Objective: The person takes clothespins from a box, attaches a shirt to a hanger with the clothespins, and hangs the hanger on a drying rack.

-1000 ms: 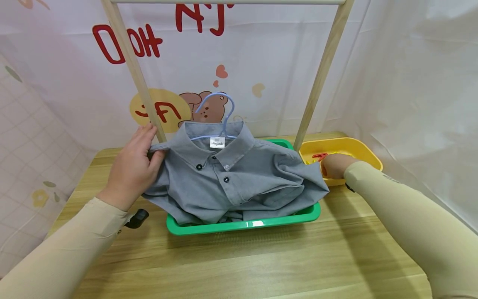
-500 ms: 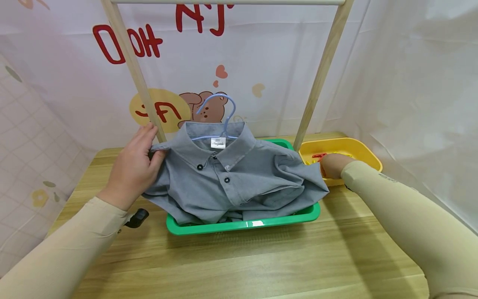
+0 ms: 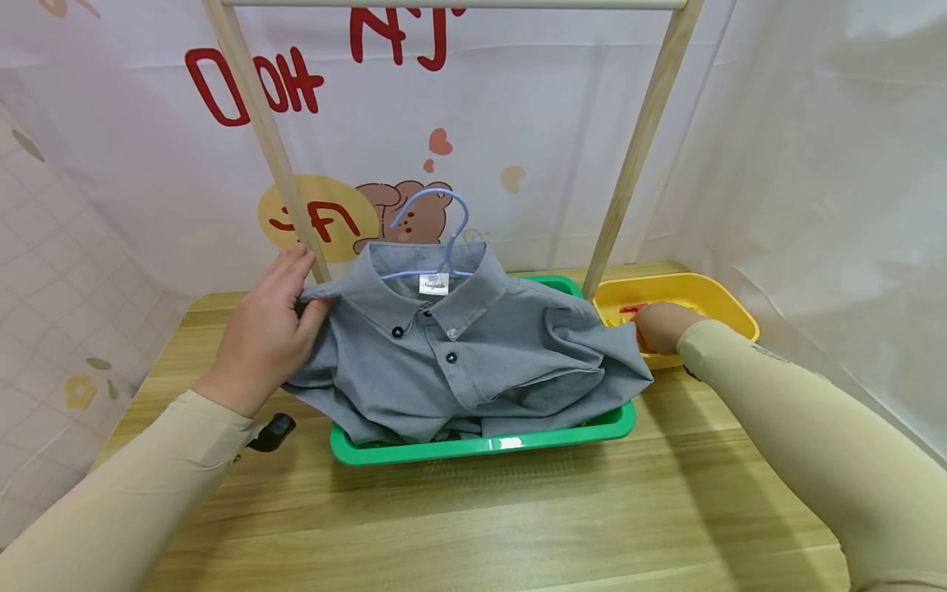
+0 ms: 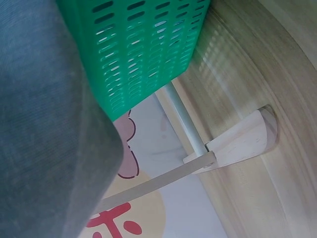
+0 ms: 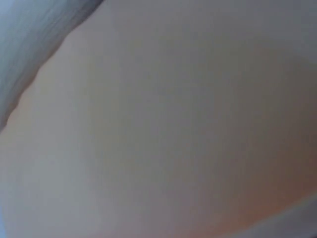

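Observation:
A grey button-up shirt (image 3: 518,345) lies bunched over a green basket (image 3: 488,450), its collar toward the back. Inside the collar sits a light-blue hanger (image 3: 460,215), hook pointing up. My left hand (image 3: 262,329) pinches the shirt's left shoulder between thumb and fingers. In the left wrist view, grey cloth (image 4: 44,129) covers the left side. My right hand (image 3: 662,325) reaches down into a yellow tray (image 3: 725,308), beside red and yellow clothespins (image 3: 632,309). Its fingers are largely hidden, so I cannot tell what they hold. Blurred skin fills most of the right wrist view.
A wooden rack stands behind the basket, with a left post (image 3: 268,140), a right post (image 3: 644,140) and a top bar (image 3: 451,3). Its foot (image 4: 242,141) rests on the wooden table (image 3: 473,526). A printed curtain (image 3: 547,99) hangs behind.
The hanger's hook has dipped slightly and shifted a little right. My right hand has moved very slightly inside the yellow tray, while my left hand keeps its grip on the shirt.

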`<control>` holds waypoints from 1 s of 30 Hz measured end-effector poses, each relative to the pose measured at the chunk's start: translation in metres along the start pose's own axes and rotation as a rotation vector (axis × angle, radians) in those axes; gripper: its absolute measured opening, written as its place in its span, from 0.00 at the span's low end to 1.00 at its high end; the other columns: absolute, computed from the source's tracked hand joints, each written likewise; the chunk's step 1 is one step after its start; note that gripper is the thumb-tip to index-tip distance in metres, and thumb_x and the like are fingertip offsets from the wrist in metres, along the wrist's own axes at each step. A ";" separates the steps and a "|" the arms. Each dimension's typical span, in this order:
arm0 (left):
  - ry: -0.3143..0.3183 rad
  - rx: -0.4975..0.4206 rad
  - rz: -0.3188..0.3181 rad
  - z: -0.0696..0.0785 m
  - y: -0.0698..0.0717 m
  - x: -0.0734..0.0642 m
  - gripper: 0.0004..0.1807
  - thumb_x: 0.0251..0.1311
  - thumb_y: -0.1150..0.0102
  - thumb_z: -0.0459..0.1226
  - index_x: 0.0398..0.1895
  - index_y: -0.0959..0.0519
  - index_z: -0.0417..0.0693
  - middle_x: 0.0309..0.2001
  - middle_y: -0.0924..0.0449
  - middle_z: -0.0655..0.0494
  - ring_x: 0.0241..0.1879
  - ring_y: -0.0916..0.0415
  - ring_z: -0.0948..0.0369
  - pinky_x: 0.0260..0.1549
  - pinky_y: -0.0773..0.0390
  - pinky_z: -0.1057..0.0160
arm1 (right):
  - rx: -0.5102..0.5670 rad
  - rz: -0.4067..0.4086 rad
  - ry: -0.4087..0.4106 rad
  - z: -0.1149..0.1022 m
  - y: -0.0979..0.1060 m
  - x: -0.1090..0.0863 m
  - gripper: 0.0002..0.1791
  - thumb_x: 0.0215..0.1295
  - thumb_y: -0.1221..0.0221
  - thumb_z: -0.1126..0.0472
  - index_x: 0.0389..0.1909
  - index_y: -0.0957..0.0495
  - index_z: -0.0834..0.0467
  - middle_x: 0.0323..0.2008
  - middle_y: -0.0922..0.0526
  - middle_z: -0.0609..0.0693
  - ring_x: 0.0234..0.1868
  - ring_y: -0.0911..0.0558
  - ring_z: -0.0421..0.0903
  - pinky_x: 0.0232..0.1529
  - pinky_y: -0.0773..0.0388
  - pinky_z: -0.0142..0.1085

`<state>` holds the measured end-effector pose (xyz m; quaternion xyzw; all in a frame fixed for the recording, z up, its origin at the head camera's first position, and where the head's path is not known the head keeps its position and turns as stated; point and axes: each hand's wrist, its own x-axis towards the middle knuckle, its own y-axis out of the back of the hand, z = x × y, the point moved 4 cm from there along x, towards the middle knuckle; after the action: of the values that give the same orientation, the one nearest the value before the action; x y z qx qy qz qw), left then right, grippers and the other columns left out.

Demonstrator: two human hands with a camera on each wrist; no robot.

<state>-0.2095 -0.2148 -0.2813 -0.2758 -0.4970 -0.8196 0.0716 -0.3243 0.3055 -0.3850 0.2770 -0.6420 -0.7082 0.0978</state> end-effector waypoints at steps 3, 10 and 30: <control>-0.009 -0.007 0.005 0.000 0.000 0.000 0.31 0.75 0.43 0.37 0.77 0.33 0.35 0.77 0.34 0.35 0.79 0.38 0.40 0.74 0.35 0.35 | 0.035 0.024 -0.020 0.003 0.001 -0.001 0.13 0.58 0.43 0.73 0.18 0.27 0.54 0.18 0.30 0.44 0.22 0.29 0.45 0.29 0.30 0.37; -0.007 -0.019 0.004 -0.001 0.001 0.000 0.31 0.75 0.43 0.37 0.77 0.33 0.35 0.77 0.34 0.35 0.79 0.39 0.40 0.75 0.35 0.36 | 0.186 0.031 -0.079 0.005 0.021 -0.009 0.19 0.62 0.53 0.76 0.34 0.13 0.59 0.32 0.12 0.49 0.35 0.19 0.49 0.44 0.17 0.47; 0.012 -0.012 -0.048 0.005 -0.002 0.003 0.32 0.77 0.44 0.40 0.78 0.35 0.35 0.80 0.37 0.37 0.80 0.41 0.41 0.75 0.36 0.36 | 0.418 0.485 -0.121 -0.075 0.139 -0.067 0.08 0.74 0.37 0.59 0.39 0.10 0.56 0.40 0.13 0.52 0.29 0.24 0.44 0.25 0.28 0.33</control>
<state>-0.2111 -0.2088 -0.2793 -0.2595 -0.4982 -0.8256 0.0531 -0.2604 0.2528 -0.2350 0.0876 -0.8254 -0.5323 0.1662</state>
